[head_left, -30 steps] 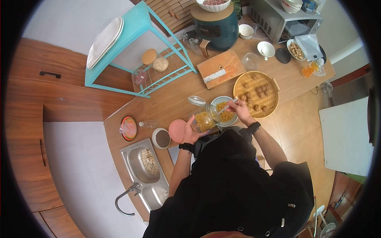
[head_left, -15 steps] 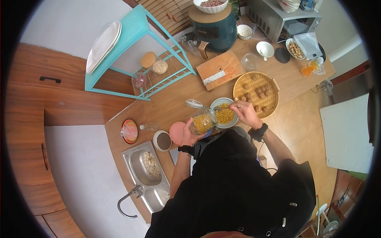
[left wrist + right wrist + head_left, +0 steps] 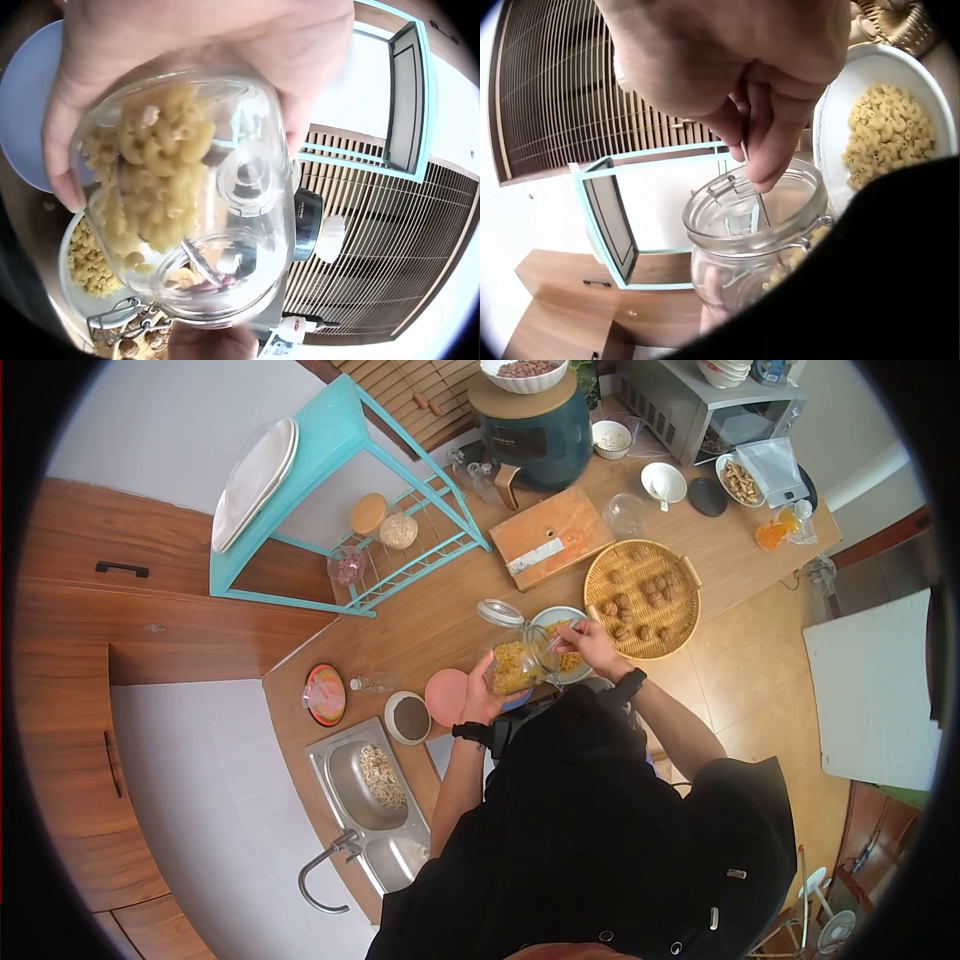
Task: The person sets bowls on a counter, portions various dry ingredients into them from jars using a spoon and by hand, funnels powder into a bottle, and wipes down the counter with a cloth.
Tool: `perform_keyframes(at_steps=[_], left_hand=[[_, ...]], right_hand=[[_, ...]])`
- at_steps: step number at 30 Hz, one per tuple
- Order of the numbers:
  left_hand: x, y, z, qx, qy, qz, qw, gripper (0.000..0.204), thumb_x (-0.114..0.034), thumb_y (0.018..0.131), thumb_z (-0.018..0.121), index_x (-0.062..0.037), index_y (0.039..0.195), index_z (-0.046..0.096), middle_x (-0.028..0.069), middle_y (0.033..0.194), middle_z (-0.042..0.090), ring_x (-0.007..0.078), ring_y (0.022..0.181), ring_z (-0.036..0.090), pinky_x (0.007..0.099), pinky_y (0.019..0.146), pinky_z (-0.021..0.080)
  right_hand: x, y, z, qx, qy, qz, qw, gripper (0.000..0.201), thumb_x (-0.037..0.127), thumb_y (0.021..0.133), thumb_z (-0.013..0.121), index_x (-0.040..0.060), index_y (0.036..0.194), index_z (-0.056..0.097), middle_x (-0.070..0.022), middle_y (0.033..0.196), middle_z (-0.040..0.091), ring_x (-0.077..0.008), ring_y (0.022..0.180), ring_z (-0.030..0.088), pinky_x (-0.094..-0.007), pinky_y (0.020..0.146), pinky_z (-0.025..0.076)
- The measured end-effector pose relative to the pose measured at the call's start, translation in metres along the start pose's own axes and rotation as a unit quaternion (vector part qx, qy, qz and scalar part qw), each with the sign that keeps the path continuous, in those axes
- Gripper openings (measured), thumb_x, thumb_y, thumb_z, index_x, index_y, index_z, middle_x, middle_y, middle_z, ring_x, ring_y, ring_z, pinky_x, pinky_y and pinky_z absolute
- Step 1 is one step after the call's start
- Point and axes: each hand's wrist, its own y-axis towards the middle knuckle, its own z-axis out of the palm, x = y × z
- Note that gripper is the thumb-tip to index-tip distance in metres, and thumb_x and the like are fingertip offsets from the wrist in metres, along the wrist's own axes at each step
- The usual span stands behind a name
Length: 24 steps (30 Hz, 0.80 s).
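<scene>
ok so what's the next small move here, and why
Probably tip the silver metal spoon inside the clear glass jar: the right hand has brought it from over the white round bowl of yellow macaroni into the jar's open mouth, while the left hand holds the jar tilted.

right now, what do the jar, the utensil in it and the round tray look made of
Jar: probably clear, glossy glass; macaroni shows through its shiny walls. Utensil: likely polished metal, given its silvery glint. Round tray: seemingly bamboo or wicker, matte; its tan surface shows weaving.
</scene>
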Motion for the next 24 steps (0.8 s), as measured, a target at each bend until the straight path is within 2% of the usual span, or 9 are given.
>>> perform_keyframes(at_steps=[3, 8, 10, 12, 13, 15, 19, 22, 24], left_hand=[[0.003, 0.001, -0.006, -0.020, 0.002, 0.003, 1.000, 0.056, -0.052, 0.094, 0.056, -0.0174, 0.137, 0.049, 0.0098, 0.138, 0.055, 0.0330, 0.127, 0.052, 0.0602, 0.102, 0.037], [0.004, -0.010, -0.004, -0.059, -0.006, 0.012, 0.998, 0.057, -0.053, 0.093, 0.057, -0.0191, 0.138, 0.048, 0.0109, 0.139, 0.053, 0.0327, 0.129, 0.049, 0.0608, 0.103, 0.036], [0.003, -0.013, -0.006, -0.072, -0.007, 0.009, 0.997, 0.057, -0.053, 0.093, 0.058, -0.0196, 0.138, 0.048, 0.0113, 0.139, 0.053, 0.0326, 0.130, 0.049, 0.0610, 0.103, 0.036], [0.002, -0.015, -0.008, -0.084, -0.018, 0.007, 0.996, 0.059, -0.054, 0.092, 0.059, -0.0201, 0.138, 0.047, 0.0116, 0.139, 0.053, 0.0326, 0.131, 0.048, 0.0612, 0.103, 0.035], [0.003, -0.015, -0.010, -0.084, -0.019, 0.008, 0.996, 0.059, -0.054, 0.092, 0.059, -0.0201, 0.138, 0.047, 0.0116, 0.139, 0.053, 0.0326, 0.131, 0.048, 0.0612, 0.103, 0.035], [0.002, -0.014, -0.013, -0.105, -0.022, -0.002, 0.994, 0.060, -0.053, 0.091, 0.059, -0.0200, 0.139, 0.046, 0.0115, 0.139, 0.052, 0.0325, 0.131, 0.047, 0.0609, 0.104, 0.035], [0.004, -0.011, -0.015, -0.107, -0.022, 0.007, 0.994, 0.060, -0.053, 0.091, 0.060, -0.0203, 0.140, 0.045, 0.0115, 0.140, 0.052, 0.0326, 0.131, 0.047, 0.0616, 0.103, 0.035], [0.004, -0.009, -0.011, -0.086, -0.020, 0.009, 0.996, 0.059, -0.052, 0.092, 0.060, -0.0194, 0.139, 0.047, 0.0116, 0.140, 0.051, 0.0331, 0.131, 0.047, 0.0627, 0.102, 0.036], [0.003, -0.011, -0.002, -0.062, -0.031, 0.006, 0.998, 0.058, -0.052, 0.092, 0.060, -0.0178, 0.138, 0.049, 0.0116, 0.140, 0.052, 0.0334, 0.130, 0.048, 0.0637, 0.102, 0.036]], right_hand=[[0.002, 0.000, -0.014, -0.012, 0.010, 0.010, 1.000, 0.028, 0.018, 0.101, 0.058, -0.0083, 0.099, 0.067, -0.0125, 0.090, 0.072, -0.0151, 0.079, 0.071, -0.0251, 0.075, 0.058], [0.029, -0.016, -0.044, -0.073, 0.006, -0.049, 0.996, 0.026, 0.017, 0.102, 0.057, -0.0073, 0.103, 0.066, -0.0117, 0.092, 0.072, -0.0157, 0.081, 0.071, -0.0256, 0.076, 0.058], [0.033, -0.017, -0.057, -0.065, -0.011, -0.076, 0.995, 0.026, 0.017, 0.102, 0.057, -0.0070, 0.104, 0.066, -0.0105, 0.092, 0.072, -0.0161, 0.082, 0.071, -0.0271, 0.076, 0.058], [0.042, -0.024, -0.060, -0.097, -0.116, -0.125, 0.981, 0.024, 0.016, 0.101, 0.058, -0.0059, 0.102, 0.068, -0.0110, 0.090, 0.073, -0.0173, 0.080, 0.071, -0.0283, 0.073, 0.057], [0.047, -0.029, -0.059, -0.096, -0.116, -0.125, 0.981, 0.024, 0.016, 0.101, 0.058, -0.0059, 0.102, 0.068, -0.0110, 0.090, 0.073, -0.0173, 0.080, 0.071, -0.0283, 0.073, 0.057], [0.054, -0.039, -0.051, -0.074, -0.333, -0.226, 0.912, 0.020, 0.013, 0.099, 0.060, -0.0041, 0.098, 0.070, -0.0124, 0.087, 0.073, -0.0196, 0.078, 0.071, -0.0298, 0.071, 0.055], [0.064, -0.044, -0.023, -0.031, -0.322, -0.274, 0.905, 0.018, 0.012, 0.096, 0.062, -0.0028, 0.096, 0.072, -0.0140, 0.087, 0.073, -0.0245, 0.078, 0.071, -0.0332, 0.070, 0.055], [0.066, -0.037, -0.005, -0.003, -0.338, -0.342, 0.877, 0.018, 0.013, 0.096, 0.062, -0.0023, 0.096, 0.072, -0.0144, 0.090, 0.073, -0.0251, 0.080, 0.071, -0.0332, 0.072, 0.055], [0.047, -0.022, 0.003, 0.018, -0.341, -0.329, 0.880, 0.020, 0.014, 0.097, 0.062, -0.0034, 0.098, 0.071, -0.0135, 0.090, 0.073, -0.0221, 0.081, 0.071, -0.0331, 0.073, 0.055]])
